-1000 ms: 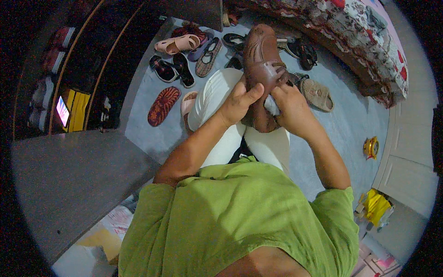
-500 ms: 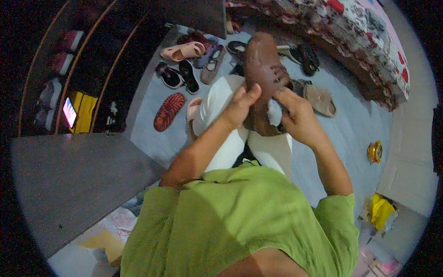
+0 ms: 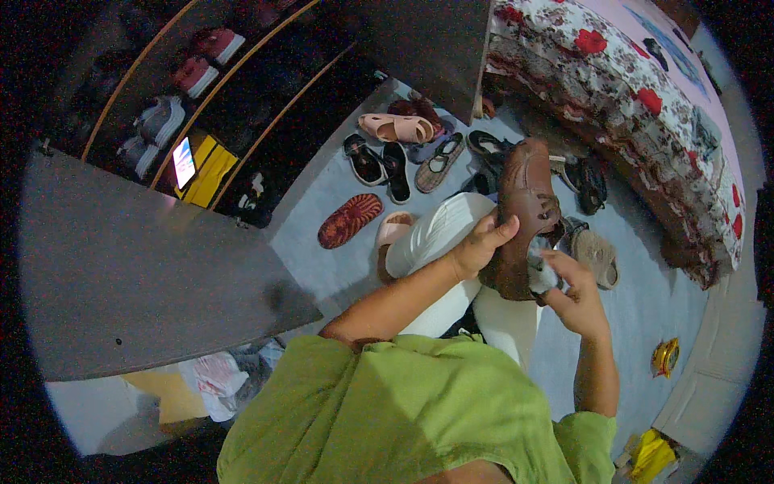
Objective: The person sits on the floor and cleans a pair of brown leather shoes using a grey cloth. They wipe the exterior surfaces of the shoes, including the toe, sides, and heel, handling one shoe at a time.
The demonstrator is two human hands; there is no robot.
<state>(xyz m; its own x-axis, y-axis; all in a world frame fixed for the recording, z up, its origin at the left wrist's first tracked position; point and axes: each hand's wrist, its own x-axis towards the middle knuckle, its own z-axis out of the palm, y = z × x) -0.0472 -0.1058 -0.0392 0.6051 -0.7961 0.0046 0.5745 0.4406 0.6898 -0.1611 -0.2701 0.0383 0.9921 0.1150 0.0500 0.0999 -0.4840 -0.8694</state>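
A brown leather shoe (image 3: 526, 173) is held over my lap, its toe pointing away from me. My left hand (image 3: 484, 246) is closed on its left side, the thumb lying along the upper. At the shoe's right side near the opening, my right hand (image 3: 579, 300) pinches a crumpled whitish-grey cloth (image 3: 542, 273) against the leather. The shoe's heel end rests close above my white-trousered legs (image 3: 504, 319). Part of the cloth is hidden by my right fingers.
Several shoes lie on the grey floor ahead, among them a red patterned slipper (image 3: 350, 220), pink clogs (image 3: 395, 127) and a beige slipper (image 3: 595, 258). An open cabinet with shoe shelves and a lit phone (image 3: 184, 164) stands left. A bed with a floral cover (image 3: 592, 40) is at right.
The view has turned left, so the shoe and both hands appear farther right and lower. My right fingers have shifted on the cloth, and more of the cloth shows by the shoe's opening.
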